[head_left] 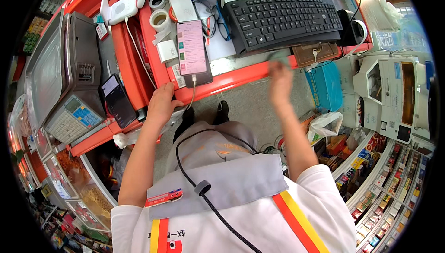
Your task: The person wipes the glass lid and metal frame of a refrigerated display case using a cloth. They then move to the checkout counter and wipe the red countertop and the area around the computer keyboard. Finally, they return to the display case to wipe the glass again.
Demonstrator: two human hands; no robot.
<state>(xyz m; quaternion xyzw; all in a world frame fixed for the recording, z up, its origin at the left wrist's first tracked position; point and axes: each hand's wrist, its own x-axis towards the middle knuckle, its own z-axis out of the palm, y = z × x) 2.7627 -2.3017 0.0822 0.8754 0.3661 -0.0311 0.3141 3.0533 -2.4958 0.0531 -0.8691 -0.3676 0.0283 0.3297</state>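
Note:
My left hand [162, 102] rests on the counter's red front edge [232, 80], thumb apart from the fingers, holding nothing. Beside it a phone with a lit pink screen [191, 47] lies plugged into a white cable. Over the same edge, farther right, my right hand [281, 84] is smeared by motion. Its fingers look closed at the tips on a small, thin greyish-green thing [279, 58], too blurred to name. A black keyboard [282, 21] stands just beyond that hand.
A weighing scale [69, 81] and a dark phone [117, 100] are on the left. Tape rolls [160, 20], glasses [215, 21] and a white charger [167, 51] crowd the counter. At right are a teal box [328, 86], a white machine [391, 98] and shelves of small packs [389, 183].

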